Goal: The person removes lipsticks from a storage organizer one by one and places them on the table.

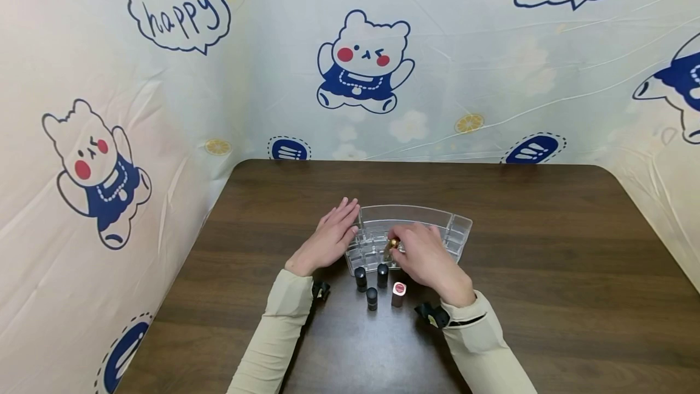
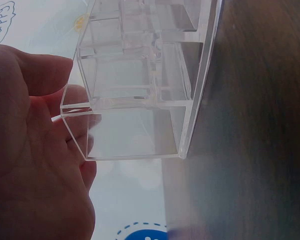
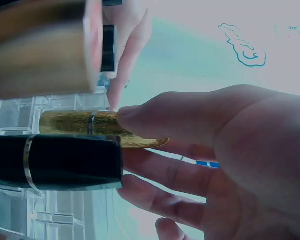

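Note:
A clear plastic organizer [image 1: 458, 237] with several compartments stands on the table. My left hand [image 1: 328, 237] lies along its left end, fingers extended; in the left wrist view, fingers of the left hand [image 2: 45, 150] show partly through the clear wall. Over the organizer's front compartments, my right hand [image 1: 429, 257] pinches a gold lipstick tube [image 3: 65, 121] between thumb and fingers. Its lower end is over or inside a compartment; which one I cannot tell. In front of the organizer stand three black lipstick tubes [image 1: 372, 298] and one brownish tube with a pink-and-white top [image 1: 398, 294].
The dark wooden table [image 1: 547, 260] extends to both sides of the organizer. Behind and beside it hangs a pale cloth [image 1: 465, 47] printed with bears and lettering. The standing tubes sit close together between my forearms.

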The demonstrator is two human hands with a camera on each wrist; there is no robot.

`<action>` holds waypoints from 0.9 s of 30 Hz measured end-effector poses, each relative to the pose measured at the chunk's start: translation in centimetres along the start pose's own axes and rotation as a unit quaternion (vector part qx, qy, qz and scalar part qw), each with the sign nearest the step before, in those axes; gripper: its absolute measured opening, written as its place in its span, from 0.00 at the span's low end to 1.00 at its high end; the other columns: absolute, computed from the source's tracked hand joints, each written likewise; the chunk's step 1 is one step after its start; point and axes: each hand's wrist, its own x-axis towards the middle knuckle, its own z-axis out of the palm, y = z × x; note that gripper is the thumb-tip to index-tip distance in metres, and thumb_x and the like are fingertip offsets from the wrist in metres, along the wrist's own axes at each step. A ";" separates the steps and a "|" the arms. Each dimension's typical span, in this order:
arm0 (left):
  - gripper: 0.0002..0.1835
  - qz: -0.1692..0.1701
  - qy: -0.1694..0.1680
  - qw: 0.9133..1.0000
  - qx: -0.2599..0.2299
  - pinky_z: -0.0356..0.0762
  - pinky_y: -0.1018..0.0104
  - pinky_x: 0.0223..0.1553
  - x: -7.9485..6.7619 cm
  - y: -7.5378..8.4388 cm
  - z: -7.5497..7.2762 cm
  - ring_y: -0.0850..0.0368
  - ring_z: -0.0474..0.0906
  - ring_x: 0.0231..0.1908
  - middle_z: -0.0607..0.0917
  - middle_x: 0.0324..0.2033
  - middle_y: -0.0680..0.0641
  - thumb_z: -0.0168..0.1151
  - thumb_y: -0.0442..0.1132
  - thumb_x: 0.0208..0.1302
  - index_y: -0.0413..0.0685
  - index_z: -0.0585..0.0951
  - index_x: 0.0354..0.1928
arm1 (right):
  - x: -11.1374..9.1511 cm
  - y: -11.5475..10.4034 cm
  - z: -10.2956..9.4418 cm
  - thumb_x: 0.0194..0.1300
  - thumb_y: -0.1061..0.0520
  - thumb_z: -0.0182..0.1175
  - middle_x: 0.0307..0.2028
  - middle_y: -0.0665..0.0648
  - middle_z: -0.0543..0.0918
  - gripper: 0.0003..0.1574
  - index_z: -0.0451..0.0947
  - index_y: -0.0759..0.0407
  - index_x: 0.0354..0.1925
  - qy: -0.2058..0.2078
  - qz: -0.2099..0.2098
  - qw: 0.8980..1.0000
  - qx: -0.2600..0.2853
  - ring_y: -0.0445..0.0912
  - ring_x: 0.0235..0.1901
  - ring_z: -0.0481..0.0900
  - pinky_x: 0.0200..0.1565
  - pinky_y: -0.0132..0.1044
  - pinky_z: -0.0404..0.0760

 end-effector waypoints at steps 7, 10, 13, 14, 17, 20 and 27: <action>0.29 -0.002 -0.003 1.000 0.001 0.45 0.47 0.74 0.1 0.0 -0.1 0.49 0.41 0.77 0.55 0.75 0.44 0.40 0.46 0.77 0.40 0.57 0.73 | -0.3 0.1 -0.7 0.60 0.57 0.64 0.37 0.48 0.86 0.08 0.81 0.53 0.40 0.014 0.004 1.000 0.008 0.49 0.39 0.77 0.40 0.43 0.64; 0.29 -0.001 -0.004 1.000 0.001 0.45 0.46 0.74 0.1 0.1 -0.1 0.48 0.42 0.76 0.55 0.75 0.43 0.40 0.46 0.77 0.40 0.57 0.73 | -0.3 0.3 -0.8 0.60 0.57 0.64 0.38 0.49 0.86 0.09 0.82 0.53 0.41 0.029 0.004 1.000 0.010 0.49 0.39 0.77 0.39 0.42 0.63; 0.29 0.000 -0.002 1.000 0.000 0.45 0.46 0.74 0.1 0.1 -0.2 0.48 0.42 0.76 0.55 0.75 0.43 0.40 0.46 0.77 0.40 0.57 0.73 | -0.4 0.6 -0.7 0.59 0.57 0.64 0.39 0.50 0.87 0.10 0.82 0.53 0.41 0.047 0.006 0.999 0.011 0.49 0.40 0.78 0.38 0.41 0.64; 0.29 0.001 0.000 1.000 -0.001 0.45 0.46 0.74 0.1 0.1 -0.1 0.47 0.42 0.76 0.55 0.75 0.42 0.40 0.45 0.77 0.40 0.57 0.73 | -0.4 0.7 -0.7 0.59 0.57 0.64 0.39 0.50 0.87 0.10 0.82 0.53 0.41 0.053 0.007 0.998 0.011 0.50 0.40 0.78 0.38 0.41 0.64; 0.29 -0.003 -0.001 1.000 -0.001 0.45 0.46 0.74 0.0 0.1 0.0 0.47 0.42 0.76 0.54 0.75 0.43 0.41 0.45 0.77 0.40 0.57 0.73 | -0.6 1.0 -0.6 0.58 0.57 0.64 0.38 0.50 0.87 0.11 0.83 0.53 0.41 0.066 0.012 0.998 0.013 0.50 0.41 0.79 0.39 0.42 0.66; 0.29 -0.006 -0.003 1.000 -0.003 0.45 0.46 0.74 -0.1 0.1 0.1 0.47 0.42 0.76 0.54 0.75 0.44 0.41 0.45 0.77 0.39 0.57 0.73 | -0.8 1.3 -0.6 0.58 0.56 0.64 0.38 0.50 0.87 0.11 0.83 0.54 0.42 0.070 0.021 0.997 0.015 0.50 0.42 0.79 0.40 0.42 0.67; 0.29 -0.005 -0.004 1.000 0.002 0.45 0.46 0.74 -0.1 0.1 -0.1 0.48 0.42 0.76 0.53 0.76 0.45 0.41 0.45 0.77 0.41 0.56 0.74 | -1.3 1.9 -0.6 0.60 0.54 0.64 0.38 0.50 0.87 0.12 0.82 0.54 0.43 0.081 0.038 0.995 0.038 0.50 0.43 0.78 0.41 0.43 0.66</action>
